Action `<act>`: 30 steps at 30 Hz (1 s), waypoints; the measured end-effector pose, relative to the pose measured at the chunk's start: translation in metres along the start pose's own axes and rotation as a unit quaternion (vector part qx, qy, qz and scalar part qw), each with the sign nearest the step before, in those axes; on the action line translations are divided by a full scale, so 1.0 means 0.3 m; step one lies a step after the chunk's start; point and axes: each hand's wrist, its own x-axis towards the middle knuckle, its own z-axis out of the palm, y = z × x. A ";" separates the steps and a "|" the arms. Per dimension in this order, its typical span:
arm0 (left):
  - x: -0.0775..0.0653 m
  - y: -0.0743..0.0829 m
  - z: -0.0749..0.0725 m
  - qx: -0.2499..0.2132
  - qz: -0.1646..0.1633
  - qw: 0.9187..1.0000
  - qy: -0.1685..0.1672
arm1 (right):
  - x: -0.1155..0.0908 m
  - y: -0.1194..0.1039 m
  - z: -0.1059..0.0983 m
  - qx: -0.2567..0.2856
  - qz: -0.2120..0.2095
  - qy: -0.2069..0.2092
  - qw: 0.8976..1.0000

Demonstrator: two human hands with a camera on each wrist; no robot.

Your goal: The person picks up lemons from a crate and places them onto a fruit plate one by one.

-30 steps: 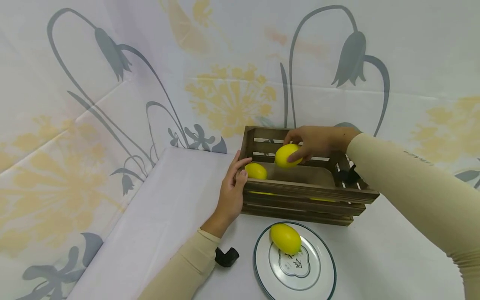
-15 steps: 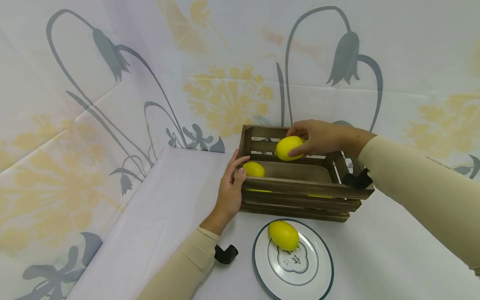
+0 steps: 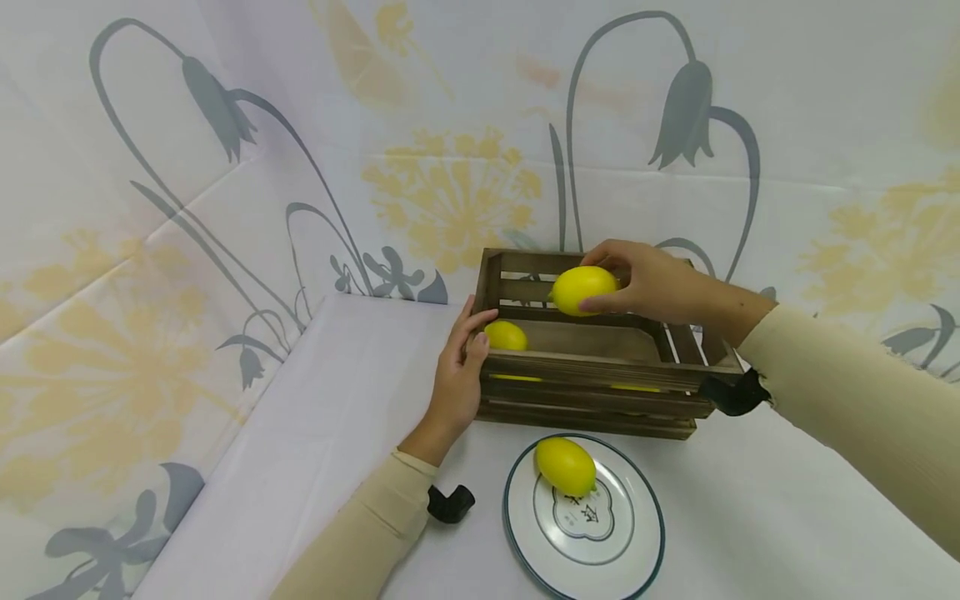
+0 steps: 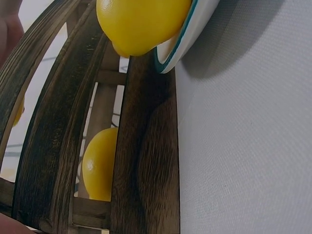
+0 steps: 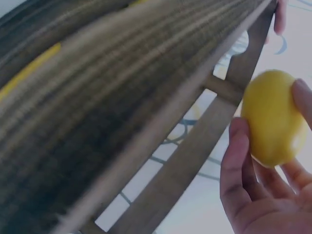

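Fingertips and thumb of the right hand [image 3: 652,283] pinch a yellow lemon [image 3: 583,291], the grip spread only as wide as the fruit, and I see it held up over the mouth of a slatted wooden crate [image 3: 600,367]. At the crate's left end, the left hand [image 3: 456,375] has its grip on the rim, thumb and forefinger hooked over the edge. Just inside, beside that hand, lies a second lemon [image 3: 507,336]; more yellow peeps between the front slats. Nearer the person, a blue-rimmed plate [image 3: 630,533] sits on the white-covered surface [image 3: 337,417], bearing a third lemon [image 3: 566,467]. Floral cloth [image 3: 457,192] hangs behind.
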 end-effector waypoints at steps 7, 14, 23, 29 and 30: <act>0.001 0.007 -0.003 0.011 -0.007 1.000 0.004 | -0.046 0.017 0.013 0.022 0.018 0.048 0.998; 0.004 0.013 -0.011 0.021 -0.014 1.000 0.006 | -0.109 0.026 0.031 0.050 0.015 0.077 0.996; 0.005 0.025 -0.016 0.011 -0.012 1.000 -0.003 | -0.181 0.020 0.073 0.094 -0.010 0.098 0.991; 0.007 0.023 -0.020 0.002 0.002 1.000 -0.011 | -0.227 0.014 0.106 0.127 -0.024 0.110 0.986; 0.007 0.023 -0.021 0.001 0.004 1.000 -0.011 | -0.235 0.014 0.110 0.131 -0.028 0.111 0.985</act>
